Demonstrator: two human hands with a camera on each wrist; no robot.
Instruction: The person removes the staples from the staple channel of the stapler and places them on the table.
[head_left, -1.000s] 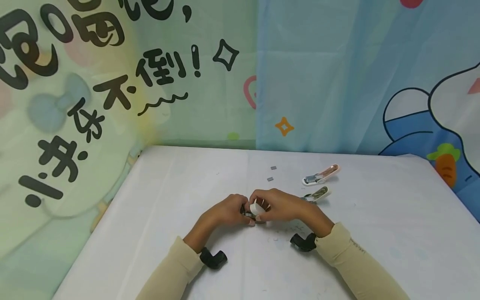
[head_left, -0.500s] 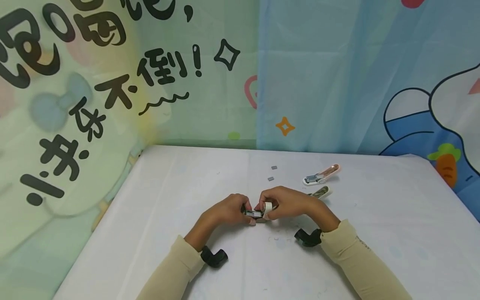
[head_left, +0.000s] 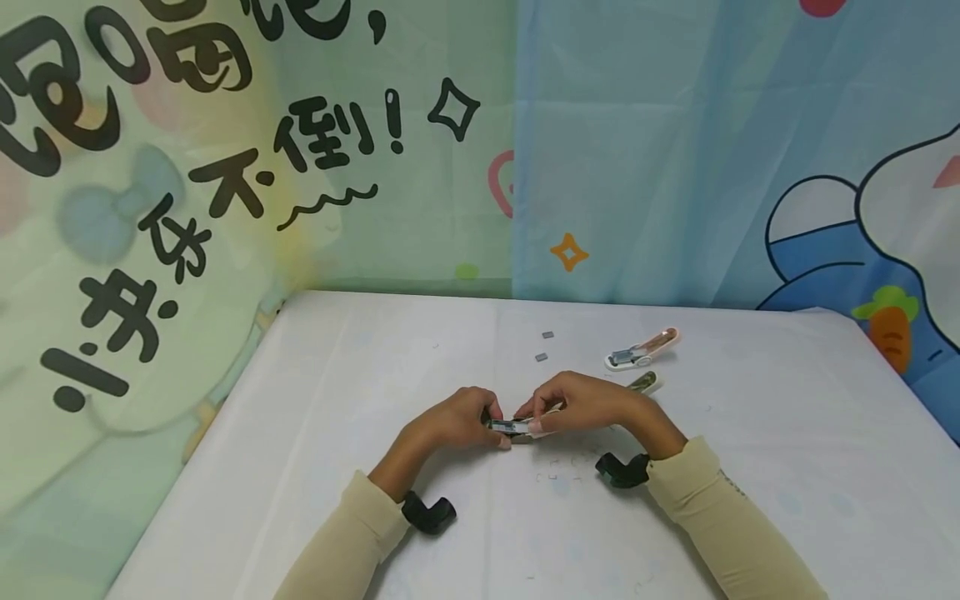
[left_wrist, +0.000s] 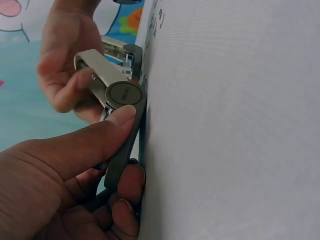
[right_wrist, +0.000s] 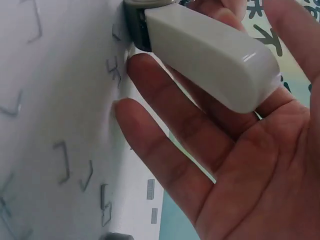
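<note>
My left hand [head_left: 457, 421] grips a stapler [head_left: 508, 427] low over the white table, thumb by its round pivot [left_wrist: 124, 94] and fingers around the dark base. The stapler stands unfolded, its white top cover [right_wrist: 210, 55] swung away to the right and the metal staple channel bared. My right hand [head_left: 581, 404] is at that raised end. In the right wrist view its lower fingers [right_wrist: 175, 115] stretch out loosely under the cover, while its thumb stands off to the side. In the left wrist view, the right fingertips are blurred close beside the cover.
Behind the right hand lie a green stapler [head_left: 645, 382] and a pink-and-white stapler [head_left: 642, 350]. Two short staple strips [head_left: 541, 357] rest farther back. Several loose staples [right_wrist: 64, 162] are scattered on the white tablecloth [head_left: 375, 350] in front of the right hand.
The right hand has shifted right, swinging the stapler's white cover up and over to the right, so the channel now shows. Its hold on the cover has loosened. The left hand stays put.
</note>
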